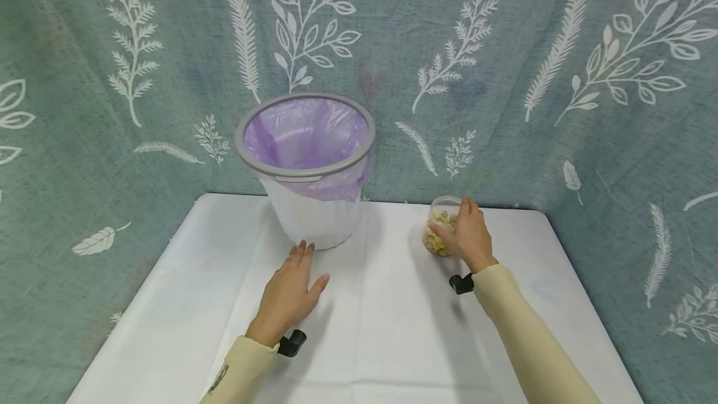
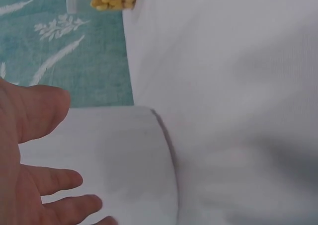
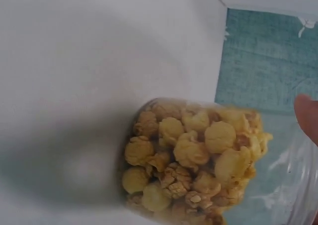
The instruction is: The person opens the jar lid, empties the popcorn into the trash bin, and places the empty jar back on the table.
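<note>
We are grasping the popcorn jar (image 1: pixel 439 239) in our right hand (image 1: pixel 472 235) at the tabletop's (image 1: pixel 404 341) far edge, towards its right corner; we are holding our left hand (image 1: pixel 288 298), fingers outstretched, by the lined bin's (image 1: pixel 314 217) base.

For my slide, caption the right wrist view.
Clear cylindrical jar, partly filled with yellow popcorn, seen against a white tabletop.

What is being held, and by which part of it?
The right hand holds the clear popcorn jar by its upper part; the left hand holds nothing.
</note>
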Available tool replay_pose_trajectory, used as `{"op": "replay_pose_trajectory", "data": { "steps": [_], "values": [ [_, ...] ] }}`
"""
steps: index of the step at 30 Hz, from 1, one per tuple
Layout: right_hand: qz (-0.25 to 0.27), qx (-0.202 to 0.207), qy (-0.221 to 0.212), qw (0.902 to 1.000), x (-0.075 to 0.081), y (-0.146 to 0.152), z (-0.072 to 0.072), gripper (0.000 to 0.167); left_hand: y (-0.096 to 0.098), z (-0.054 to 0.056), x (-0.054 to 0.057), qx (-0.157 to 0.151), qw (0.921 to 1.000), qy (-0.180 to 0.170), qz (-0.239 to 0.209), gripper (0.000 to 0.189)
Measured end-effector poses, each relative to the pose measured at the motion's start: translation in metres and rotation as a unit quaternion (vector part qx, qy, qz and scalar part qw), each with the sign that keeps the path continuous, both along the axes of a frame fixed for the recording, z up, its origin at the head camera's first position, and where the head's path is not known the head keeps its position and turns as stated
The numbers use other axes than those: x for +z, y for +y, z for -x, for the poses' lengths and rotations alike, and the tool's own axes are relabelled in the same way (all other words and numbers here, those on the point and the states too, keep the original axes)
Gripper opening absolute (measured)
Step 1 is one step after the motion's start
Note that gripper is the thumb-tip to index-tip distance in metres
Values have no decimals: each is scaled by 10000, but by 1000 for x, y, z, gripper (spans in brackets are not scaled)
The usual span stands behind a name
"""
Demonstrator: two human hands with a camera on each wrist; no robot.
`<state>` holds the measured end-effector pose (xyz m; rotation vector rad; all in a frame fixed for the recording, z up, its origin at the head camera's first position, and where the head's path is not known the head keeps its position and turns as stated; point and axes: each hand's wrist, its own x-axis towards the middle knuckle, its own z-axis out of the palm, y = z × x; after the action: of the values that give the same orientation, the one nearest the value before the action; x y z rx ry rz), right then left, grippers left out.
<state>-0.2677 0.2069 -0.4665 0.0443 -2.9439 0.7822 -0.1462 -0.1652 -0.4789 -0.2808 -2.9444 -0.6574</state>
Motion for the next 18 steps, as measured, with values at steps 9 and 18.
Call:
{"op": "replay_pose_trajectory", "data": {
  "steps": [9,18],
  "values": [
    [253,-163,208,9993,-3,-4,-4,109,13,0,-7,-82,9999,-17,-87,74],
    [756,158,108,9970,18,-27,-26,114,26,4,-5,-335,9992,43,-217,90]
  ]
}}
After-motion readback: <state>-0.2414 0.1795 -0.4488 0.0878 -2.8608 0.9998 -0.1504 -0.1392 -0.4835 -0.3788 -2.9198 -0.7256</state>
